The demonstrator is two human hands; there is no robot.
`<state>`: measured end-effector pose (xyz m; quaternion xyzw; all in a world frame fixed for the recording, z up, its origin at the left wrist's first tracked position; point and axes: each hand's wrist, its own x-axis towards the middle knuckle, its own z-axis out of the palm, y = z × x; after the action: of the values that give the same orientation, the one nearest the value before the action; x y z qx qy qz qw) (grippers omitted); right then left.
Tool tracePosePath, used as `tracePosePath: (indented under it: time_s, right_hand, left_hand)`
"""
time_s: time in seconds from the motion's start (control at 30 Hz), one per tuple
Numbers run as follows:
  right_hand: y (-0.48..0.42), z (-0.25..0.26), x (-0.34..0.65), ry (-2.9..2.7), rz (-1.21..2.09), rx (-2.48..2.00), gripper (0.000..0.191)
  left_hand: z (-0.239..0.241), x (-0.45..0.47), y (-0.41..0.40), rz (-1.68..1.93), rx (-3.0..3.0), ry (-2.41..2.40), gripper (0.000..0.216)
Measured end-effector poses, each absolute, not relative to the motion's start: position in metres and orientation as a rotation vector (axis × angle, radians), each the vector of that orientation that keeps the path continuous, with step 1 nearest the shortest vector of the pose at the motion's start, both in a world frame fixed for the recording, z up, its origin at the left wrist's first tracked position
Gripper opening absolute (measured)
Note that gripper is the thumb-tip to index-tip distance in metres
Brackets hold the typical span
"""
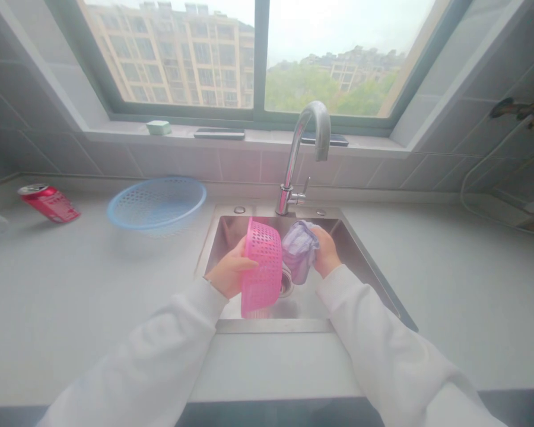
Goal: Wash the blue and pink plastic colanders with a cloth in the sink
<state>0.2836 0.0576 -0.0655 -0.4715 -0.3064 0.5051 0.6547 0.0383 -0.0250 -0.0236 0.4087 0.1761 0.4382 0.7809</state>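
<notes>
My left hand (232,270) grips the rim of a pink perforated plastic basket (266,261), thumb along its side. The basket is tipped on edge over the sink (360,261), its holed outer side turned to the right. In my right hand (326,252) is a bunched purple-and-white checked cloth (300,250), its fingers partly hidden by the fabric. The cloth is close to the basket's outer side; I cannot tell whether they touch. Below them, the metal drain (286,283) shows partly behind the basket.
A chrome faucet (289,160) curves up behind the sink. On the left counter stand a blue perforated basket (158,204) and a tilted red can (50,203). The windowsill holds a pale green block (159,127) and a flat dark-topped object (219,134).
</notes>
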Motion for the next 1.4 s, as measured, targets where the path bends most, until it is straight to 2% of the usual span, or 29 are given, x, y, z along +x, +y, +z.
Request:
tracePosePath:
  time_s: [0.1,0.27,0.4,0.5,0.67,0.8,0.93,1.17,1.3,1.4]
  right_hand:
    - [0.057,-0.064,0.283,-0.699,1.162,-1.047,0.029]
    - [0.057,-0.062,0.281,-0.643,1.174,-1.026,0.027]
    - [0.056,-0.059,0.28,-0.69,1.09,-1.057,0.022]
    - [0.052,-0.055,0.277,-0.756,1.055,-1.075,0.024]
    - [0.025,-0.047,0.254,-1.378,0.803,-1.141,0.029]
    - [-0.005,-0.042,0.23,-1.967,0.611,-0.833,0.029]
    - [-0.007,-0.041,0.226,-2.0,0.442,-0.798,0.029]
    - [0.032,-0.04,0.258,-1.543,0.468,-1.167,0.028]
    - [0.008,-0.036,0.249,-1.813,0.465,-0.956,0.028]
    - [-0.015,-0.035,0.236,-2.023,0.399,-0.656,0.028]
  left_hand:
    - [-0.021,0.04,-0.026,1.007,0.879,0.31,0.078]
    - [-0.02,0.041,-0.026,1.051,0.828,0.281,0.067]
    - [-0.032,0.042,-0.017,0.949,0.877,0.369,0.068]
    - [-0.038,0.044,-0.016,0.968,0.866,0.411,0.072]
    - [-0.042,0.048,-0.019,0.874,0.852,0.423,0.09]
    - [-0.045,0.046,-0.019,0.925,0.869,0.453,0.102]
    - [-0.048,0.042,-0.019,0.822,0.918,0.438,0.114]
    - [-0.053,0.049,-0.029,0.589,1.037,0.422,0.116]
    - [-0.052,0.051,-0.027,0.696,0.928,0.411,0.117]
    - [-0.05,0.049,-0.024,0.803,0.869,0.426,0.104]
